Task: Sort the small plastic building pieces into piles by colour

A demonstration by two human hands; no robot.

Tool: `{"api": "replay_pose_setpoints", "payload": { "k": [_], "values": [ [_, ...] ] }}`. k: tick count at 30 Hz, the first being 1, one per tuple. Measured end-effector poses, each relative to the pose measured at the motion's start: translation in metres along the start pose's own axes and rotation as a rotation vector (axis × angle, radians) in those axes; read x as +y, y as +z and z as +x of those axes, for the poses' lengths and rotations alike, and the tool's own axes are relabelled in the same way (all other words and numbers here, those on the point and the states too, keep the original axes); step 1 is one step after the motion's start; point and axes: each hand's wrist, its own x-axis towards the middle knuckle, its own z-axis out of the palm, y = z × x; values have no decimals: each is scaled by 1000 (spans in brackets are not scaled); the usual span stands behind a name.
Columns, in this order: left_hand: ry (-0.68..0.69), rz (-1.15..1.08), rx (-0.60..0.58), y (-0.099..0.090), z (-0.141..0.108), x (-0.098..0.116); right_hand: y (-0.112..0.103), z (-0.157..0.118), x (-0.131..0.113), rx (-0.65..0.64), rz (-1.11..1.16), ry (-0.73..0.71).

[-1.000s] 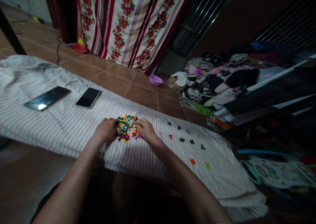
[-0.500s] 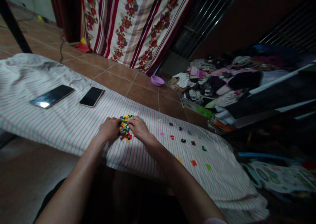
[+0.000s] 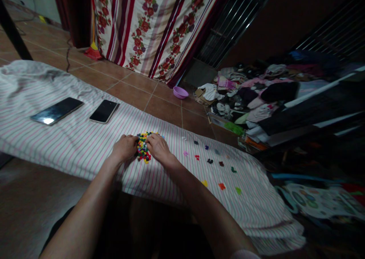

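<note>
A pile of small multicoloured pieces lies on the striped cloth between my two hands. My left hand rests against the pile's left side, fingers curled, their tips hidden at the pieces. Over the pile's upper right part is my right hand, with bent fingers touching the pieces; whatever its fingertips hold is too small to make out. To the right lie small single-colour groups, among them orange, light green, red, black and dark green.
Two dark-screened devices, a larger one and a phone, lie on the cloth at the left. Beyond its far edge a purple basin stands on the tiled floor. Heaped clothes fill the right background.
The whole view has shifted slightly, so things appear a little further left. My right hand's fingers have moved slightly over the pile; my left hand stays beside it.
</note>
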Motion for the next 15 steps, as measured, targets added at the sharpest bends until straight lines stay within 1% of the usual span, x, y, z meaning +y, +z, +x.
{"api": "replay_pose_setpoints", "payload": {
  "k": [6,11,15],
  "values": [
    [-24,3,6,-2,-1,1,6,-4,9,112,198,-11],
    [-40,42,-20,-4,-2,2,10,-6,12,123,233,-8],
    [-26,33,-34,-4,0,0,8,-11,15,145,256,-27]
  ]
}}
